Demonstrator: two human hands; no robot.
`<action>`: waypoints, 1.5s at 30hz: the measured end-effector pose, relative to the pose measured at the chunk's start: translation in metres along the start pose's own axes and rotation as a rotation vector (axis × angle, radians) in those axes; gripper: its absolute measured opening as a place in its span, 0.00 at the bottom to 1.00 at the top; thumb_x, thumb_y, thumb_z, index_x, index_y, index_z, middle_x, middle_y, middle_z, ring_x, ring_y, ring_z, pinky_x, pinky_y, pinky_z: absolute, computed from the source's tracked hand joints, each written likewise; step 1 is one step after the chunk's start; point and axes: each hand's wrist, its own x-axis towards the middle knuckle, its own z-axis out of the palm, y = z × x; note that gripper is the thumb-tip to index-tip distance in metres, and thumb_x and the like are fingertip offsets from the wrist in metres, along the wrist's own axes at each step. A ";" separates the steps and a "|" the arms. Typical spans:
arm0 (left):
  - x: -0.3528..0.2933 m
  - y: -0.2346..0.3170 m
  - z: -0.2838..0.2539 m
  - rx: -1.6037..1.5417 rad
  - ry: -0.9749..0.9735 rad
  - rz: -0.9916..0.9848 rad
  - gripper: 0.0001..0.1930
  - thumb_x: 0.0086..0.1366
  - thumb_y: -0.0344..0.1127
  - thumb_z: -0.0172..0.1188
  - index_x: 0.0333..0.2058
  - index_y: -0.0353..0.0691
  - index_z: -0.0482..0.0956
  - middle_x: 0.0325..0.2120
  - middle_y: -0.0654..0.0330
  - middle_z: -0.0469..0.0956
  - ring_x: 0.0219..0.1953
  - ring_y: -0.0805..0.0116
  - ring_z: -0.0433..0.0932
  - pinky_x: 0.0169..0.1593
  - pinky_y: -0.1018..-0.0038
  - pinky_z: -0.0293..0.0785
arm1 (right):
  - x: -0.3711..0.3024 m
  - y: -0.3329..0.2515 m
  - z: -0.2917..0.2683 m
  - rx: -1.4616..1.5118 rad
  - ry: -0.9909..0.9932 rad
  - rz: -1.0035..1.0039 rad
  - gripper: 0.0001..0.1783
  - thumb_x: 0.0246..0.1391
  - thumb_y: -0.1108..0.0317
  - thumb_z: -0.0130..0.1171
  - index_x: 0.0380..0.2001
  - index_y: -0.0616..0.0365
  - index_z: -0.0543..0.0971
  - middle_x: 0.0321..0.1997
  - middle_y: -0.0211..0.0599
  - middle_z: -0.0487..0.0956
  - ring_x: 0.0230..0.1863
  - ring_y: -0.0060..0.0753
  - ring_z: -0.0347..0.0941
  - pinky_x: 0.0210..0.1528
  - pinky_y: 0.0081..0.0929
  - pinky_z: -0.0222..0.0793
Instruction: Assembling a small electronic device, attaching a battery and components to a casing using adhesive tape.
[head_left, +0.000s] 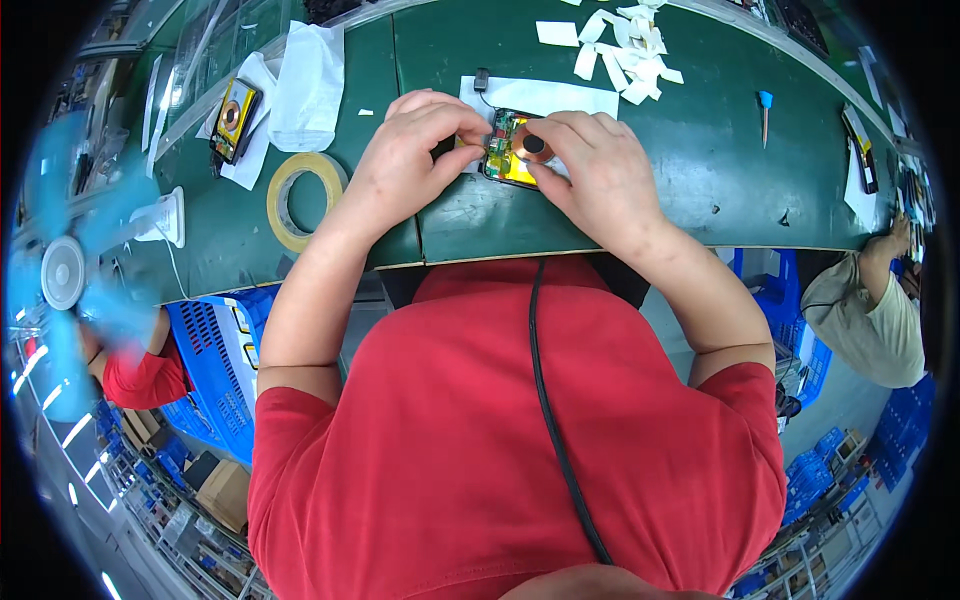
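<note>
An opened electronic device (512, 172), with a green circuit board, a yellow panel and a round copper coil (533, 146), lies over a white sheet (560, 97) on the bench. My left hand (415, 150) bends thumb and forefinger together at the board's left edge; what lies between the fingertips is too small to make out. From the other side, my right hand (605, 175) grips the device, its thumb and fingers around the coil side. A small black plug (482, 78) on a thin cable sits just above the device.
A tape roll (292, 202) lies left on the green bench (640, 215), near a similar device (234, 120) and a white pouch (307, 90). Paper scraps (636, 55) are heaped at the back. Rightward lie a blue-handled tool (765, 108) and another device (860, 150). A fan (64, 272) stands far left.
</note>
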 end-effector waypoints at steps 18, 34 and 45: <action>0.027 0.003 0.013 0.169 -0.031 0.081 0.18 0.56 0.28 0.68 0.47 0.45 0.81 0.31 0.65 0.82 0.41 0.61 0.80 0.58 0.62 0.69 | -0.003 0.008 0.010 -0.029 0.104 -0.061 0.15 0.46 0.66 0.70 0.39 0.51 0.82 0.49 0.25 0.82 0.40 0.33 0.76 0.43 0.34 0.71; 0.020 0.005 0.021 0.334 0.055 0.002 0.13 0.51 0.32 0.73 0.38 0.46 0.85 0.30 0.66 0.79 0.42 0.62 0.78 0.52 0.61 0.70 | -0.005 0.008 0.008 -0.018 0.100 -0.051 0.13 0.47 0.67 0.72 0.39 0.52 0.84 0.50 0.27 0.83 0.41 0.34 0.77 0.43 0.33 0.71; 0.003 0.029 0.034 0.600 0.030 -0.043 0.15 0.60 0.34 0.60 0.46 0.46 0.85 0.34 0.69 0.78 0.46 0.68 0.75 0.63 0.48 0.58 | -0.005 0.009 0.010 -0.011 0.124 -0.070 0.13 0.45 0.66 0.71 0.37 0.51 0.82 0.49 0.26 0.81 0.39 0.32 0.75 0.44 0.34 0.71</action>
